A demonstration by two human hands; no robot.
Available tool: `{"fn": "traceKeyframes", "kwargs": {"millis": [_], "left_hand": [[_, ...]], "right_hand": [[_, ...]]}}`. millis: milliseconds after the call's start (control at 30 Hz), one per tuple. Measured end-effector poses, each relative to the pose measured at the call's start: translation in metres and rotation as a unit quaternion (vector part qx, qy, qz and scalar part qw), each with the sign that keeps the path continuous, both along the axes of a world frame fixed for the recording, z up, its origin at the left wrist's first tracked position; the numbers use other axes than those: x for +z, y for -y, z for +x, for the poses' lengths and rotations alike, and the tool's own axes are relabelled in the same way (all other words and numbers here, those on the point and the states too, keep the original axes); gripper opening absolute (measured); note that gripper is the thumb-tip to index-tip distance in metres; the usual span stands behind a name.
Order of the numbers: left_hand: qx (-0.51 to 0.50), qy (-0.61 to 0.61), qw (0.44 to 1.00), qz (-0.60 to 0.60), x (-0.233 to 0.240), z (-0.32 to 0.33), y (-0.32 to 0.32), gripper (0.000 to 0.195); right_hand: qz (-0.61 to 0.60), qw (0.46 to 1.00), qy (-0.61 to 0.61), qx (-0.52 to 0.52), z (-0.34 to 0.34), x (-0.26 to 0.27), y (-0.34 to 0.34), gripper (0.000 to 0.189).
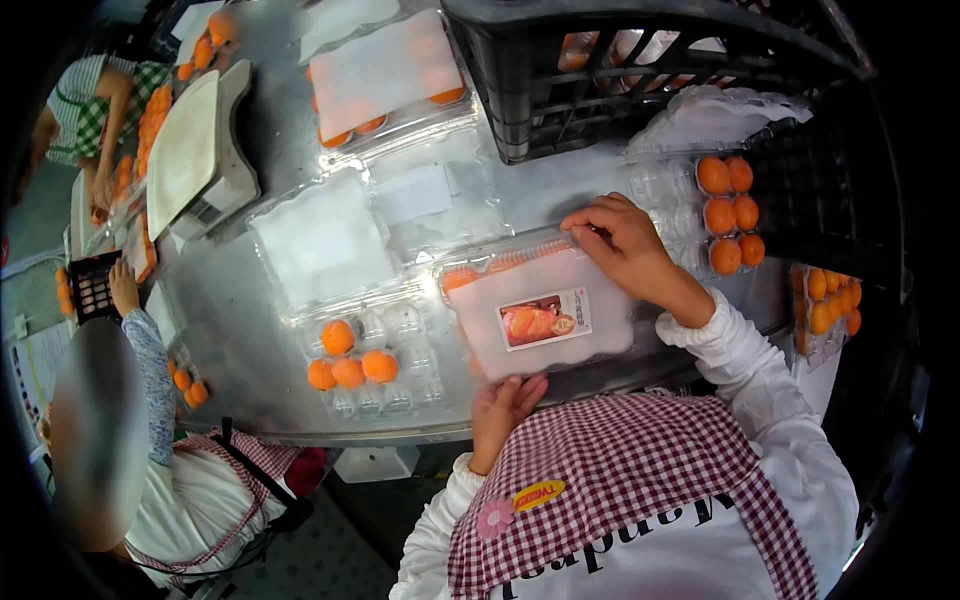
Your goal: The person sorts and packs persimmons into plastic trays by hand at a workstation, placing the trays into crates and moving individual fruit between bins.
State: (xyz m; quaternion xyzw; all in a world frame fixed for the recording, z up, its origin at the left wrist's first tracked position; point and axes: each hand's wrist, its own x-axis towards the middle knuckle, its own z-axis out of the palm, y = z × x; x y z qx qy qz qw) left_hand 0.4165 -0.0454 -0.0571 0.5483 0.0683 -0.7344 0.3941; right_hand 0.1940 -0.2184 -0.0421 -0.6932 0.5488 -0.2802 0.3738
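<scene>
A clear plastic clamshell box of orange fruit lies in front of me, with a white foam sheet and a printed label on top. My right hand grips its far right edge between thumb and fingers. At the near edge, my left hand has thumb and fingertips against the rim; the contact underneath is hidden. Left of the box, an open clear tray holds several orange fruits among bare cups. Its raised lid carries a white foam sheet.
Black plastic crates stand at the far right. Beside them is a half-filled fruit tray. A foam-covered fruit box lies farther back, near a weighing scale. Two co-workers are at the left. The metal table has a curved near edge.
</scene>
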Motion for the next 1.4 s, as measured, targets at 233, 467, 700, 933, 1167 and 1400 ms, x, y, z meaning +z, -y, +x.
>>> {"fn": "traceKeyframes", "kwargs": {"millis": [233, 467, 700, 933, 1167, 1400], "left_hand": [[0.001, -0.028, 0.999, -0.016, 0.006, 0.010, -0.003, 0.026], [0.057, -0.103, 0.993, -0.033, 0.015, 0.038, -0.003, 0.020], [0.060, -0.082, 0.990, -0.098, 0.003, 0.043, -0.013, 0.016], [0.071, -0.051, 0.980, -0.178, -0.010, 0.036, -0.016, 0.019], [0.078, -0.013, 0.983, -0.166, -0.005, 0.035, -0.010, 0.020], [0.089, 0.004, 0.979, -0.181, 0.020, 0.034, -0.002, 0.013]], "right_hand": [[-0.053, 0.997, -0.044, 0.018, 0.020, -0.016, 0.016, 0.014], [-0.303, 0.923, -0.078, 0.223, 0.089, 0.070, -0.057, 0.016], [-0.287, 0.896, -0.190, 0.281, 0.122, 0.067, -0.098, 0.018], [-0.329, 0.879, -0.184, 0.294, 0.125, 0.068, -0.105, 0.019], [-0.345, 0.869, -0.222, 0.276, 0.126, 0.065, -0.111, 0.014], [-0.368, 0.866, -0.217, 0.260, 0.124, 0.059, -0.108, 0.015]]}}
